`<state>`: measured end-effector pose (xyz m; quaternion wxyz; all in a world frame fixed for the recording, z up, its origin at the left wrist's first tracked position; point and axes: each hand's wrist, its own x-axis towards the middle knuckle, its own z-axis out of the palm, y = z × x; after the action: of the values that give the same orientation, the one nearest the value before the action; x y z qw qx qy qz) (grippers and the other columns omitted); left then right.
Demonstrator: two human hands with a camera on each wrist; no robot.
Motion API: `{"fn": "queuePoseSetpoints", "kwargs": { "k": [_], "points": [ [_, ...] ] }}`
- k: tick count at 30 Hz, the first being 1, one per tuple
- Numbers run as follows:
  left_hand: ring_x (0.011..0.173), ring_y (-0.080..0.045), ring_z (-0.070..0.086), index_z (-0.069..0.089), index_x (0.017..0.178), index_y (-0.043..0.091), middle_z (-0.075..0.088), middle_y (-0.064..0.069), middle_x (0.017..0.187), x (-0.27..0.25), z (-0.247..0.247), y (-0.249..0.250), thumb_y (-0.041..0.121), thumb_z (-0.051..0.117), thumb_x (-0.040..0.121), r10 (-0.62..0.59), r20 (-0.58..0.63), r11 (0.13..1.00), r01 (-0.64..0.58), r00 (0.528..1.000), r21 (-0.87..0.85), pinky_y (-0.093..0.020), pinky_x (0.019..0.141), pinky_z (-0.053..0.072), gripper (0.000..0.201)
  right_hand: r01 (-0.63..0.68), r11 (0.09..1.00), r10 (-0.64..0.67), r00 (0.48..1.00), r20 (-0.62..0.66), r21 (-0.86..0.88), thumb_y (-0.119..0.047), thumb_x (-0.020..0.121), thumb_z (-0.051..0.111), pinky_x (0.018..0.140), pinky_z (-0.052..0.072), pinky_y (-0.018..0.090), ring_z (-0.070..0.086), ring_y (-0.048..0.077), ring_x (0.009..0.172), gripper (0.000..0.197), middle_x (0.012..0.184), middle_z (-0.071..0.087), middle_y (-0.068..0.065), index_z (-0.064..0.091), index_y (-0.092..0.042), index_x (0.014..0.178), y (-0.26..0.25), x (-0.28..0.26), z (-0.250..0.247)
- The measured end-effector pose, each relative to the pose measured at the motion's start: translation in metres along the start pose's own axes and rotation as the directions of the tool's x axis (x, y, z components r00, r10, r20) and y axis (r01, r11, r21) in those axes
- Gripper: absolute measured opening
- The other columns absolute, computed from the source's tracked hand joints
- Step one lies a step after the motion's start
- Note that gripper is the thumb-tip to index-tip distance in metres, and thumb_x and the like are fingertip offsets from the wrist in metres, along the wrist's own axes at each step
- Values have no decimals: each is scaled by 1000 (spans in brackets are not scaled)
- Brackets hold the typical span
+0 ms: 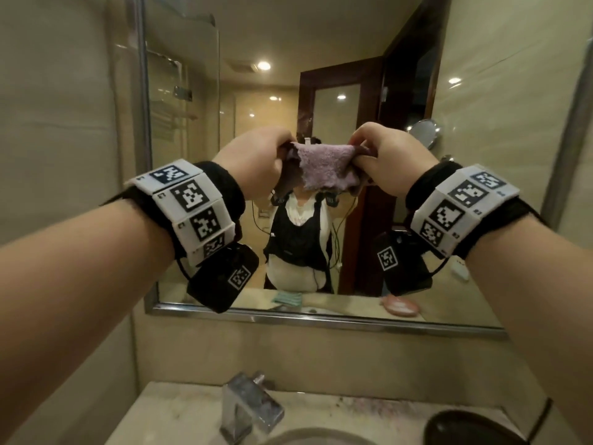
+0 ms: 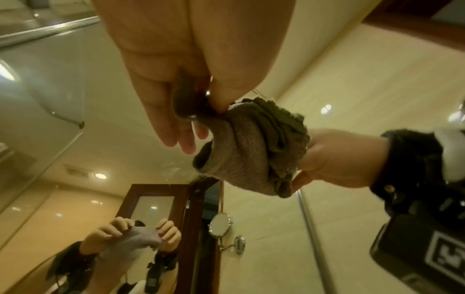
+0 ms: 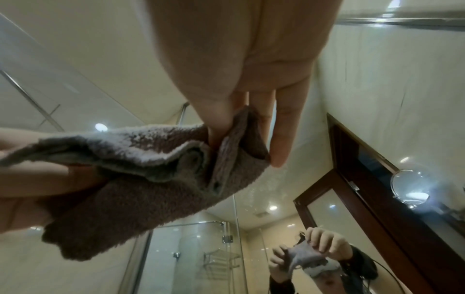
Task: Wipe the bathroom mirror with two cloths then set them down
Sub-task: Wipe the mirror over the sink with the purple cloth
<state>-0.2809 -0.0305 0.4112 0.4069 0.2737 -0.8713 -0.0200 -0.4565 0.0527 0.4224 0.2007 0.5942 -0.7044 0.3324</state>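
Both hands hold a bunched lilac-and-mauve cloth (image 1: 321,170) stretched between them at chest height, in front of the wall mirror (image 1: 199,130) and apart from the glass. My left hand (image 1: 279,152) pinches its left end between thumb and fingers, and the left wrist view shows that pinch (image 2: 214,105) on the cloth (image 2: 251,143). My right hand (image 1: 364,149) pinches the right end; in the right wrist view its thumb and fingers (image 3: 226,129) clamp a fold of the cloth (image 3: 151,173). Whether the lighter and darker layers are one cloth or two, I cannot tell.
Below the mirror are a stone counter (image 1: 179,409), a square chrome faucet (image 1: 250,409), the basin rim (image 1: 321,436) and a dark round object (image 1: 471,428) at the right. The mirror reflects a folded teal cloth (image 1: 288,297) and a pink item (image 1: 399,308). A glass shower screen stands left.
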Motion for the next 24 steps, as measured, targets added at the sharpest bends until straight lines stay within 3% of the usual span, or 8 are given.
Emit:
{"fn": "queuePoseSetpoints", "kwargs": {
  "k": [4,8,10,13,15,18,21,24],
  "points": [
    [98,-15,55,53,123,16,56,-1,109,-32,-2,-5,7,40,97,-5,30,990,9,1000,-142,-23,81,48,30,12,996,-13,1000,10,86,-17,94,51,75,51,26,56,15,91,23,104,56,-3,55,-23,116,-8,-31,8],
    [92,-7,58,54,119,23,55,6,108,-63,2,-14,4,37,97,-90,99,905,122,991,-406,-17,69,55,34,3,983,-17,997,72,186,-16,93,54,58,43,8,55,5,81,22,102,57,-6,58,-23,114,-13,-63,24],
    [97,-6,57,57,115,23,56,7,110,-81,6,-17,2,36,96,-115,134,872,165,984,-460,-17,75,55,36,-6,974,-12,997,79,228,-16,92,55,63,44,9,56,8,84,22,101,59,-5,60,-21,113,-16,-78,36],
    [106,-12,56,62,107,24,59,2,113,-107,15,-26,2,34,95,-177,157,859,230,972,-458,-29,90,51,38,-58,944,28,995,95,324,-15,90,57,67,46,12,59,12,86,18,96,62,-2,61,-23,106,-19,-99,60],
    [105,-14,56,63,105,22,60,-1,114,-126,21,-35,6,34,96,-248,185,837,307,951,-453,-30,89,50,34,-94,913,50,992,120,397,-14,90,57,63,44,9,59,8,82,16,89,62,-6,59,-27,100,-24,-113,78],
    [104,-12,56,60,115,19,60,-1,114,-155,29,-50,24,38,99,-284,222,883,344,933,-318,-22,85,46,27,-156,870,73,979,191,468,-17,91,57,60,47,8,59,2,80,15,88,61,-10,59,-26,102,-32,-134,106],
    [90,-3,57,59,114,23,60,10,100,-192,33,-69,45,49,91,-364,261,843,435,894,-317,-12,72,44,33,-215,823,90,964,252,526,-19,90,59,65,49,12,61,6,85,16,93,63,-7,59,-25,105,-41,-155,138],
    [97,-5,56,57,119,23,59,10,107,-227,42,-93,35,67,82,-373,293,875,439,880,-204,-17,79,44,40,-309,758,140,937,321,574,-19,89,60,58,48,7,60,0,81,16,91,63,-7,59,-23,105,-51,-180,174]
  ]
}}
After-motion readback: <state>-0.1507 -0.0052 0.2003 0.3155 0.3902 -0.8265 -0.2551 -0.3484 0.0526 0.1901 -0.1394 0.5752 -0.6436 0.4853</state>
